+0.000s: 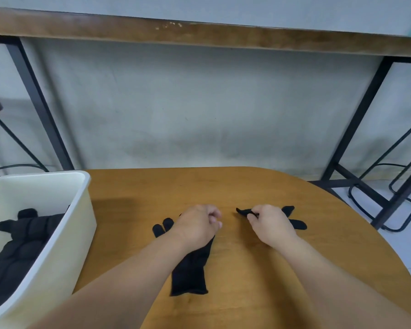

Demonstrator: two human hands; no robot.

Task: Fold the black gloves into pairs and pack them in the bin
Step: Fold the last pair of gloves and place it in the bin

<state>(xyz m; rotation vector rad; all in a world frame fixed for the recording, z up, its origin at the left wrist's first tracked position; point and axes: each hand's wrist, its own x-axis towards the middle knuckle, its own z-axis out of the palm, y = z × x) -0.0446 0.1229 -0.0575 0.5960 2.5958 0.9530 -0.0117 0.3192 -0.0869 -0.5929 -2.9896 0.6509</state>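
My left hand [197,224] is curled and rests on a black glove [190,269] lying flat on the tabletop [247,186]. My right hand [271,224] pinches a second glove [297,224] just beside it. More gloves [22,236] lie in the bin [81,210] on my left.

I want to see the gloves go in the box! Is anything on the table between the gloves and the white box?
Nothing visible blocks the way. The black fabric glove under the left hand lies right of the white plastic bin, with only bare wooden table between. The right hand pinches a second black glove farther right.
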